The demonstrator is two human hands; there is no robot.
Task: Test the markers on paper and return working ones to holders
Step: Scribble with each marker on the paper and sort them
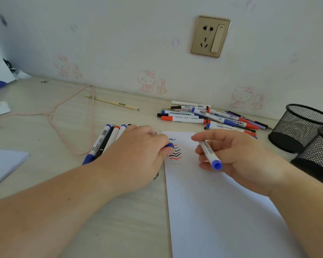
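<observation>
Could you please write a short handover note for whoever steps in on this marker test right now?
Left hand pinches a blue cap at the paper edge. Right hand holds an uncapped blue marker.
Done: several wavy test lines; a few markers lie by the left hand.
Left: a pile of markers behind the paper; both mesh holders, far right, look empty.

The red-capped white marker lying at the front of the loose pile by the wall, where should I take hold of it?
Grip the red-capped white marker around its bare white barrel, from above. It lies flat, and its near side faces open wooden desk; other markers crowd behind it.
</observation>
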